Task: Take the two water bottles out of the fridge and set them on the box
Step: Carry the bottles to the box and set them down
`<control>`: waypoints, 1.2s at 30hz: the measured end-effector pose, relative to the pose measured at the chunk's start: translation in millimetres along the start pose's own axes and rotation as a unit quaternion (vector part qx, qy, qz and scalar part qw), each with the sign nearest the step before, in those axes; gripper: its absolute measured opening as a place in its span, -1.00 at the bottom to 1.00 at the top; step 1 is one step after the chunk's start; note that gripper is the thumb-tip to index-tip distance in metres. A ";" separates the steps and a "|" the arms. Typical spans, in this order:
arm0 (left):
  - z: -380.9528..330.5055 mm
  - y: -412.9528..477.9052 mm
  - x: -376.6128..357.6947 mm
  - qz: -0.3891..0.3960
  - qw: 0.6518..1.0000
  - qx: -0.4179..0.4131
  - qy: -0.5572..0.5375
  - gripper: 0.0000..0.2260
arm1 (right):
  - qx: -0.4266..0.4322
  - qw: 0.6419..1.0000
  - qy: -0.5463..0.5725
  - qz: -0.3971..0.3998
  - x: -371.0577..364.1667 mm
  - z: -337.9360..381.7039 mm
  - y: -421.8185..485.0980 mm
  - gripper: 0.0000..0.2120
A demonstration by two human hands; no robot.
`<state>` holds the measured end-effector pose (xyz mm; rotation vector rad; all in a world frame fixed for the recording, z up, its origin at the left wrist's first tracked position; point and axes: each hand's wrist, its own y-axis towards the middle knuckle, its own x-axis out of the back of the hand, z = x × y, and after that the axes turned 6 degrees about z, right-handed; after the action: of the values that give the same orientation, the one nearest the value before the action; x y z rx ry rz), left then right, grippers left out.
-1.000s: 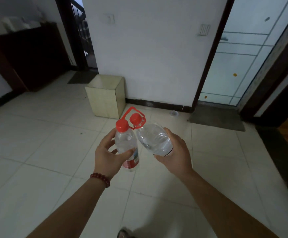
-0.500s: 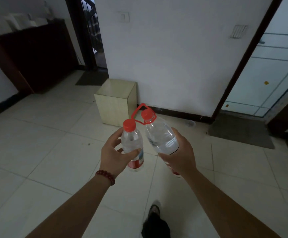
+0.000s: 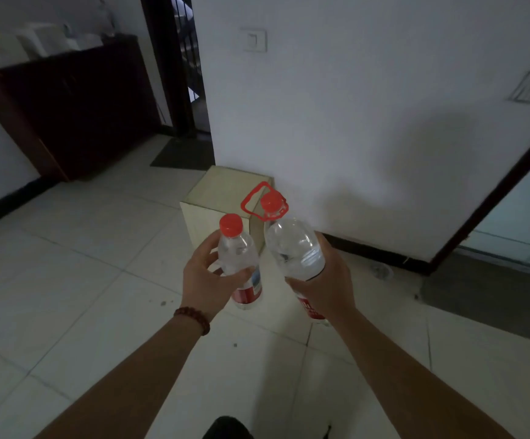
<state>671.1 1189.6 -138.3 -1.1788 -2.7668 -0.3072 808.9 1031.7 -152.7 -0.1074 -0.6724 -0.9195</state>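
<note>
"Two bottles: where are they?"

"Held in the air above the tiled floor (image 3: 67, 280), near the pale cube-shaped box (image 3: 222, 188). The left hand (image 3: 205, 280) wraps its fingers round the small clear plastic bottle (image 3: 236, 251), with red cap and label. The right hand (image 3: 327, 280) grips the larger clear plastic bottle (image 3: 295, 245), whose red cap has a carry loop."
</note>
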 end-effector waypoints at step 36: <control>175.9 680.3 38.9 0.065 0.996 0.040 0.052 -0.41 | -0.027 0.998 0.047 -0.014 -229.5 -89.2 649.9 -0.22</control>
<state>1131.2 1717.6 -207.4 -1.2769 -2.5752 -0.2336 1253.0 1560.5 -231.9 -0.1033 -0.5625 -0.9639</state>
